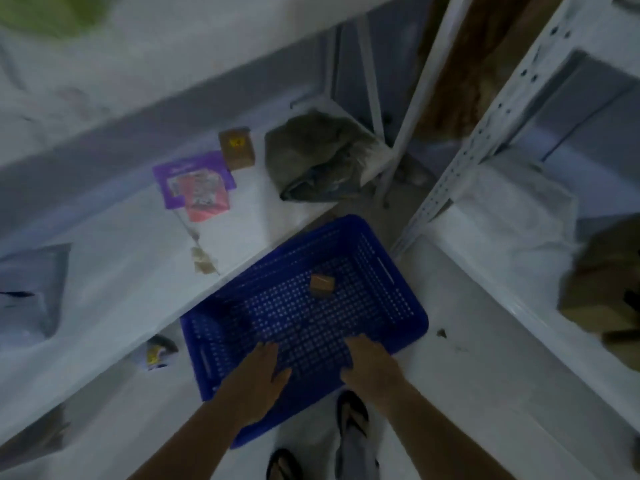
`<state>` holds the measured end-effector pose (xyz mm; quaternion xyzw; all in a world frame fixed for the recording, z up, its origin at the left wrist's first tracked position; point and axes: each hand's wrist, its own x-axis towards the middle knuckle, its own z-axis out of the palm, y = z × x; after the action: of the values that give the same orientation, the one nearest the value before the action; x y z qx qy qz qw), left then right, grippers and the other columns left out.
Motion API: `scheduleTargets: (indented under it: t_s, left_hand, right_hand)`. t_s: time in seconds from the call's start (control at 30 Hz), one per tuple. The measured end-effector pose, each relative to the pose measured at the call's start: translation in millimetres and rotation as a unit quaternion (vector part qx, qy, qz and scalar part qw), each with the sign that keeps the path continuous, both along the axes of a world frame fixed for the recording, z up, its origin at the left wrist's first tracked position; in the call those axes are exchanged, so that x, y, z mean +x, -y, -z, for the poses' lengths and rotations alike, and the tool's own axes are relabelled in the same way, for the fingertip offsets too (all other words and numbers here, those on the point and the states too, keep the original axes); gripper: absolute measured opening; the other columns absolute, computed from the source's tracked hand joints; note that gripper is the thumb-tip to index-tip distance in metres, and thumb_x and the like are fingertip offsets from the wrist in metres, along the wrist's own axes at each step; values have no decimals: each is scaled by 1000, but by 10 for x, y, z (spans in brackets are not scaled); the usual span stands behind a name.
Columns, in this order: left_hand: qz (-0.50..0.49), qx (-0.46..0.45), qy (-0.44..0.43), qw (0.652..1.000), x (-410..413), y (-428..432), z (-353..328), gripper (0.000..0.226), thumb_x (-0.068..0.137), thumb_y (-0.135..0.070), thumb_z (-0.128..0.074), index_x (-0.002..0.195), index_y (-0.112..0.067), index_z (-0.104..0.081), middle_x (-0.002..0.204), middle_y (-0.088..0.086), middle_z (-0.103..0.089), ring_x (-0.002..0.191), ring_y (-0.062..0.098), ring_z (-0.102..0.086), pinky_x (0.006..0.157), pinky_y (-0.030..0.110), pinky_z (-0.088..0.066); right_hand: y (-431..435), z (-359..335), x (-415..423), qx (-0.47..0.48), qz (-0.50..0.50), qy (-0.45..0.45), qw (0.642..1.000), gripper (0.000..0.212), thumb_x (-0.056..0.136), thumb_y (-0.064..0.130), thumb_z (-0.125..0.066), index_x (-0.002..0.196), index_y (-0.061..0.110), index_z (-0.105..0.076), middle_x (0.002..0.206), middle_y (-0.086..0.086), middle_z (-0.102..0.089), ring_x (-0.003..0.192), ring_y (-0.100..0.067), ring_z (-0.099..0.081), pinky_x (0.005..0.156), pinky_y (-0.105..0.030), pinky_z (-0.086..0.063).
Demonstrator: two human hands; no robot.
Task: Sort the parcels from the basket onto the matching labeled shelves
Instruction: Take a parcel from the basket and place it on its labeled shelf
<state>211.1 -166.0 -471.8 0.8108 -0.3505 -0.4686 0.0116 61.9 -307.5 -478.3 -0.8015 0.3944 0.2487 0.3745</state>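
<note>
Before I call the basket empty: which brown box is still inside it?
The small brown box on the blue basket's floor; the other one sits on the shelf.

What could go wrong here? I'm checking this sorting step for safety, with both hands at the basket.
The lone small box sits loose in the basket; tilting could send it sliding. The basket's far corner lies close to the shelf edge and the upright, so lifting could snag it. Both the left hand and right hand hold only the near rim, an unbalanced grip.
</note>
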Motion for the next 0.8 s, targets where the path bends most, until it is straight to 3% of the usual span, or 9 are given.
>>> scheduleTargets:
  t_s: [0.13, 0.23, 0.3, 0.47, 0.53, 0.6, 0.7, 0.77, 0.8]
  left_hand:
    - [16, 39, -42, 998, 136, 439, 1529, 69, 99, -48, -24, 150, -16, 10, 159, -1, 13, 147, 15, 8, 120, 30, -3]
    - [25, 39, -16, 999, 248, 673, 2640, 70, 99, -47, -27, 150, -17, 10, 159, -1, 13, 148, 15, 2, 121, 33, -10]
    - [16, 43, -13, 999, 341, 776, 3346, 70, 99, -45, -29, 151, -17, 9, 160, 0, 11, 148, 18, -2, 121, 33, -12]
    - [-171, 5, -111, 979, 447, 828, 4648, 69, 97, -39, -41, 151, -21, -3, 160, -3, 2, 145, 24, -18, 117, 38, -26]
    - [-290, -21, -197, 936, 436, 831, 4898, 66, 96, -35, -46, 151, -24, -12, 159, -5, -9, 141, 25, -28, 112, 40, -34]
    - [-414, -53, -255, 872, 432, 918, 4968, 58, 94, -36, -48, 146, -19, -31, 155, 0, -28, 137, 23, -35, 108, 32, -32]
    - [-537, -91, -311, 779, 479, 1120, 4791, 69, 83, -52, -52, 143, -20, -37, 142, -1, -44, 132, 25, -42, 106, 36, -34]
    - [-600, -88, -348, 715, 490, 1201, 4524, 82, 64, -63, -59, 136, -28, -42, 120, -1, -55, 116, 27, -55, 97, 40, -45]
    - [-616, -86, -379, 686, 465, 1269, 4397, 75, 60, -64, -62, 125, -28, -49, 110, 2, -57, 108, 29, -58, 92, 43, -48]
  right_hand:
    - [314, 1566, 125, 5, -27, -38, 999, 50, 94, 24, -51, 142, 20, -37, 145, 2, -38, 135, -23, -37, 113, -32, -33]
    - [706, 2594, 486, -21, -57, -37, 997, 53, 95, 23, -53, 144, 15, -35, 146, -5, -39, 136, -28, -37, 113, -36, -34]
    - [956, 3147, 812, -70, -71, -27, 995, 64, 95, 27, -56, 149, 12, -25, 152, -10, -31, 140, -27, -30, 118, -36, -25]
    - [1451, 4056, 1607, -207, -140, -9, 968, 94, 91, 41, -58, 154, 7, 2, 163, -9, 1, 151, -24, 1, 123, -41, 0]
    - [1528, 4260, 1802, -235, -161, -37, 958, 103, 87, 43, -63, 153, 6, 8, 163, -10, 5, 151, -26, 4, 123, -44, 2]
    - [1539, 4384, 1892, -234, -156, -71, 957, 103, 85, 36, -67, 153, 8, 4, 162, -11, -6, 150, -27, -5, 123, -45, -2]
    - [1425, 4387, 1784, -229, -102, -63, 966, 83, 84, 28, -70, 149, 10, -22, 150, -12, -34, 139, -29, -31, 118, -44, -22]
    - [1207, 4278, 1578, -239, -40, -21, 970, 71, 83, 27, -69, 142, 13, -33, 142, -9, -41, 133, -29, -38, 110, -43, -33]
    - [1059, 4217, 1461, -236, -7, 2, 972, 64, 84, 26, -68, 138, 14, -36, 138, -7, -43, 131, -28, -39, 108, -42, -35]
